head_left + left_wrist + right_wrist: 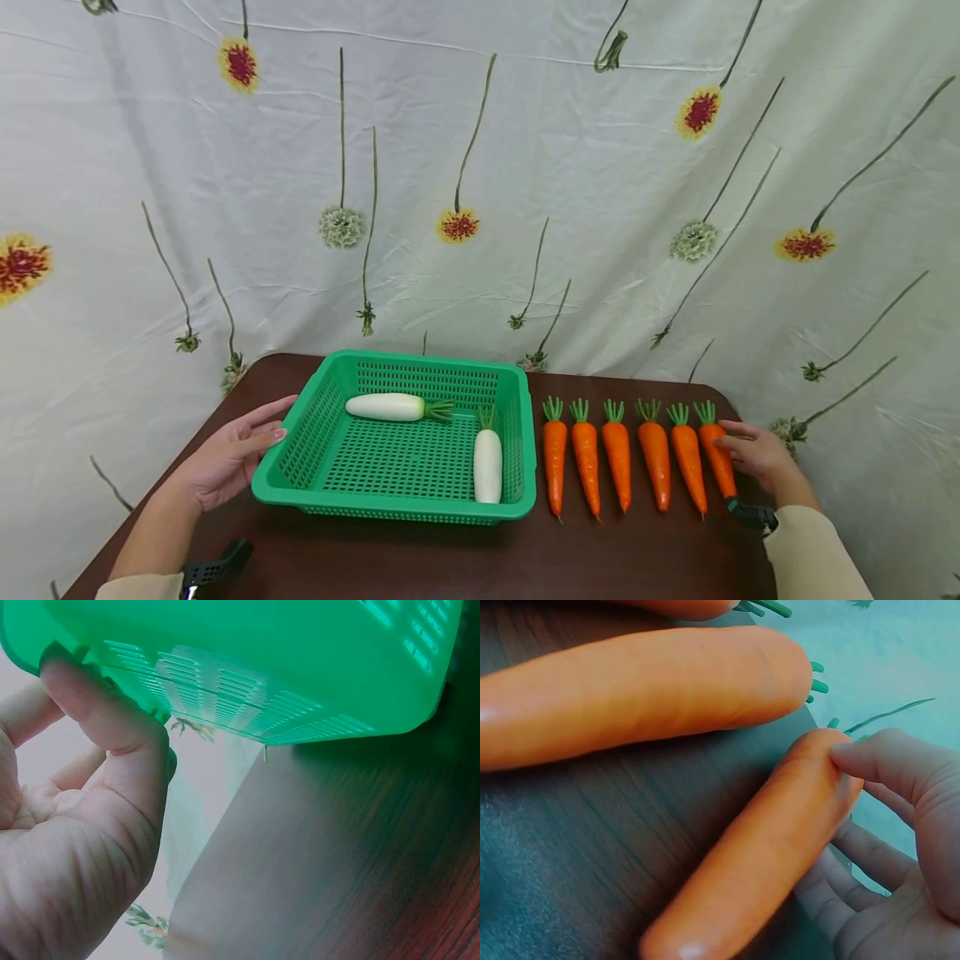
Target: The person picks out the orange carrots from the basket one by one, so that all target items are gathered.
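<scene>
At the left side of a green plastic basket (393,508), my left hand (232,458) holds the rim with its thumb and fingertips. In the left wrist view the thumb (97,705) lies against the basket's lip, over its slotted wall. Inside the basket one white radish (386,407) lies crosswise and another white radish (487,467) points lengthwise on the right. My right hand (761,458) grips the rightmost carrot (718,458) near its leafy top. The right wrist view shows the thumb on one side of this carrot (757,847) and the fingers on the other.
Several more carrots, the nearest of them a carrot (687,467) left of the held one, lie in a row with tops toward the back. They are right of the basket on the dark brown table (390,567). A flower-printed cloth (420,150) hangs behind the table.
</scene>
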`<state>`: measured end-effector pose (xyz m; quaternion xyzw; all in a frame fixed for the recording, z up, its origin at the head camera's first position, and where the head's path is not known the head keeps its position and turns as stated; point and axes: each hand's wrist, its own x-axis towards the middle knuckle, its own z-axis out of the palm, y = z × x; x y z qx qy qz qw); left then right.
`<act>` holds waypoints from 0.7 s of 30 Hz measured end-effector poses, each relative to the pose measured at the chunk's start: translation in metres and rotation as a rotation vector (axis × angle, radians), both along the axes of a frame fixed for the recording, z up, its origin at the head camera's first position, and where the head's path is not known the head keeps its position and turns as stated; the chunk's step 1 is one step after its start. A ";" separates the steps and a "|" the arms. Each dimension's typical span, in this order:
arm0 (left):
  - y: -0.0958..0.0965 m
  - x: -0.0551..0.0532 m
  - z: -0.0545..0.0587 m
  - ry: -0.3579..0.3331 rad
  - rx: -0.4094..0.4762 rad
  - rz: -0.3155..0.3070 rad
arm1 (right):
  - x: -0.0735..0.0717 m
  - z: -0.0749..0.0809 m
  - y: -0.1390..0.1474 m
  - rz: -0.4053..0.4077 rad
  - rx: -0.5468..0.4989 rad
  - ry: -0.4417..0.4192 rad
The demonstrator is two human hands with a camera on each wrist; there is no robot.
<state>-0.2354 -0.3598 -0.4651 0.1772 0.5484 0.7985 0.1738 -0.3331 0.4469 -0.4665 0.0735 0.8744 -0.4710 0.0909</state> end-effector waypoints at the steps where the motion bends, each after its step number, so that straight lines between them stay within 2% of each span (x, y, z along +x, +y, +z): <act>1: 0.000 0.000 0.000 0.000 0.002 0.000 | 0.000 0.000 0.000 0.000 0.008 0.000; 8: 0.002 0.002 0.002 -0.007 0.003 0.003 | 0.001 -0.003 -0.002 0.003 0.035 0.021; 16: 0.000 0.000 0.002 0.000 -0.032 0.035 | 0.003 0.000 -0.010 -0.015 0.033 0.020; 21: -0.001 0.000 0.000 -0.010 -0.018 0.012 | 0.005 -0.003 -0.012 -0.040 0.024 0.025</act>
